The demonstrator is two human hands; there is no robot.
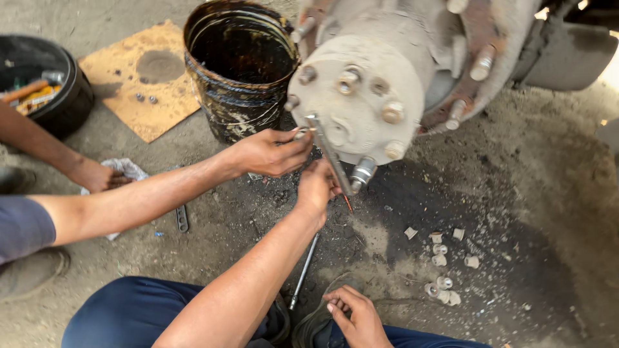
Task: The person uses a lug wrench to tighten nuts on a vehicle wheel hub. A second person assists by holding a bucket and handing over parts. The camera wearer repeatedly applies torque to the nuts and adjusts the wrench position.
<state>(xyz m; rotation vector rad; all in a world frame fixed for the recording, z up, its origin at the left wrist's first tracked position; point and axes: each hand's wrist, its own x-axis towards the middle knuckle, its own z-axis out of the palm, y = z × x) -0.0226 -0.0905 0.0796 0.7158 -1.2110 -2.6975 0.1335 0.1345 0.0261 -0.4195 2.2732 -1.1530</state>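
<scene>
Oily, dark-stained dirt ground [516, 193] lay under me, and a big grey wheel hub [361, 96] with studs around its face hung at the far side, right of centre. My left hand [316, 190] was closed in a fist around the lower end of a slim metal bar [329, 154]. The bar slanted up and left across the hub's face, and its reddish tip poked out just below my fist. A silver socket [362, 173] sat on the lowest stud, just right of the bar. My right hand [354, 316] rested near me on my dark shoe [309, 328], fingers loosely bent and holding nothing.

A co-worker's hand [271, 151] reached in from the left and pinched a small metal piece beside the bar's upper end; what that piece was I could not tell. That person's other hand [97, 174] lay on a pale rag [126, 169] at the far left.

A black, oil-smeared bucket [238, 64] stood just left of the hub. Further left lay a sheet of brown cardboard [138, 77] with a few nuts on it, and a black tub [64, 103] with tools inside. A thin steel rod [303, 270] lay on the ground below my left wrist. Several pale, small cone-shaped pieces [442, 258] were scattered to the right.
</scene>
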